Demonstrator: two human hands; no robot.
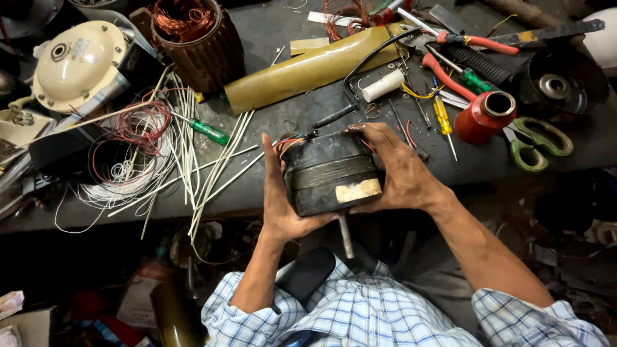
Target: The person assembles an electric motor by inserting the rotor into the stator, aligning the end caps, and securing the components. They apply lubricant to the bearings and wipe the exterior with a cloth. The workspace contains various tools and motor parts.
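1. Small black electric motor (331,172), grimy, held between both hands just in front of the workbench (270,122) edge, above the person's lap.
2. Left hand (277,196): palm flat against the motor's left side, fingers straight and pointing up along the casing, thumb tucked under the bottom edge. Fingers only lightly curved, not wrapped round.
3. Right hand (400,172): cupped round the motor's right side, fingers curled over the top right rim, thumb along the lower front. Firm hold.
4. Metal shaft (345,235) sticks down out of the motor's underside, between the two wrists, clear of both.
5. Red and black lead wires (292,141) come out at the top left, just beside the left fingertips.
6. Pale label patch (358,190) on the casing front, next to the right thumb.
7. On the bench behind: green-handled screwdriver (207,130), red cone spool (483,116), green-handled scissors (538,142), copper-wound stator (196,40).
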